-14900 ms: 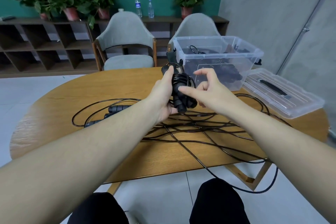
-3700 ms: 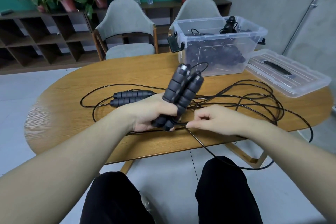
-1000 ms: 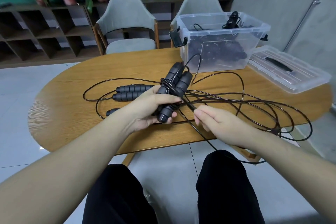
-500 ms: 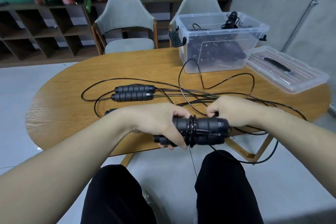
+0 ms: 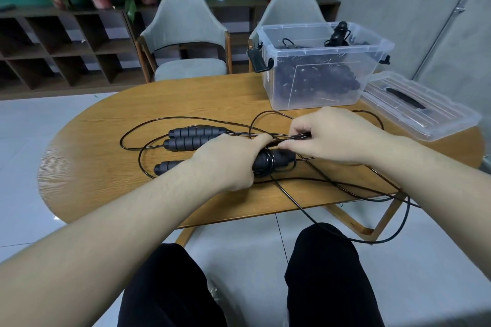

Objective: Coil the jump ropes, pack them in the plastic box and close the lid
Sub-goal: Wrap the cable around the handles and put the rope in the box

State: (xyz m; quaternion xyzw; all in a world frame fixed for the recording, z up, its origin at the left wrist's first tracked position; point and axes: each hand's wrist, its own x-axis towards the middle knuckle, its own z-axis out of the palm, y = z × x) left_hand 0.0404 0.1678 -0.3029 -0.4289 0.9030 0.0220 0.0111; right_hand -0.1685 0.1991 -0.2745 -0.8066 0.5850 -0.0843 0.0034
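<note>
Left hand (image 5: 228, 164) is wrapped around a pair of handles (image 5: 273, 160) with cord looped on them, right hand (image 5: 326, 138) pinching the cord (image 5: 297, 137) just above. Clear box (image 5: 318, 66) at the back already holds a pile of black ropes (image 5: 316, 79), one handle poking above the rim. Lid (image 5: 422, 109) lies beside it on the table (image 5: 106, 167).

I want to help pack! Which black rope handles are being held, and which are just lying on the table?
The handles in the left hand, wound with cord, are held. Two paired handles and a single handle lie loose on the table.
</note>
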